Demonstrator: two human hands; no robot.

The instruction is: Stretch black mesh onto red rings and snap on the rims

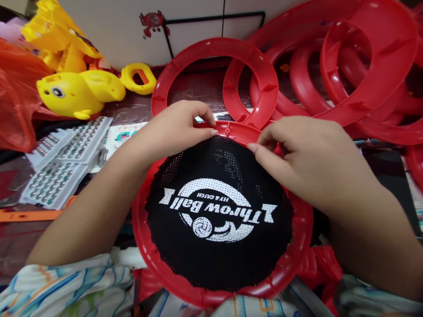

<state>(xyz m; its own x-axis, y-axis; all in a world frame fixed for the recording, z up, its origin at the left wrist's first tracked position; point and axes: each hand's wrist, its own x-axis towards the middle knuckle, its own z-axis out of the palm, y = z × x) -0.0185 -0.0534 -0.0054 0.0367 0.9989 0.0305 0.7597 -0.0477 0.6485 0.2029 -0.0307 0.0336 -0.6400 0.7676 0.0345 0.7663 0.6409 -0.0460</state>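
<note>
A red plastic ring point(155, 257) lies in front of me with a black mesh disc point(218, 246) laid inside it; white "Throw Ball" lettering on the mesh reads upside down. My left hand point(176, 127) pinches the mesh's far edge against the ring's rim with thumb and fingertips. To its right, my right hand point(297, 154) pinches the same far edge, fingers curled together. Both forearms rest over the ring's sides.
Several loose red rings point(357, 66) pile up at the back and right. Yellow plastic toy parts point(79, 90) and an orange-red bag point(16, 97) sit at the left. Trays of small button cells point(62, 163) lie left of the ring. A white panel point(122, 26) stands behind.
</note>
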